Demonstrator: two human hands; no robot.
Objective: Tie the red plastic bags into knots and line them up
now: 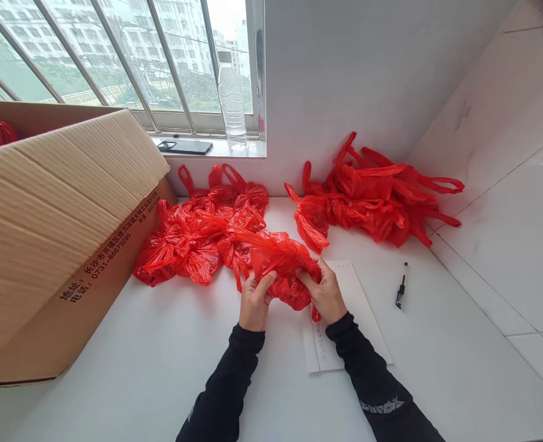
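Note:
A crumpled red plastic bag (283, 264) is stretched between my two hands above the white surface. My left hand (255, 299) pinches its lower left side, thumb on top. On its right side my right hand (325, 291) grips the plastic between thumb and fingers. Just behind to the left lies a heap of knotted red bags (197, 236), close against the held one. A second heap of red bags (372, 199), looser and with handles sticking out, rests by the wall to the right. Partly under my right hand and forearm is a white paper pad (354, 307) with handwriting.
An open cardboard box (64, 215) stands on the left, with some red plastic inside. A black pen (400, 291) lies to the right of the pad. On the windowsill are a clear water bottle (232, 104) and a phone (186, 147). Walls bound the back and right.

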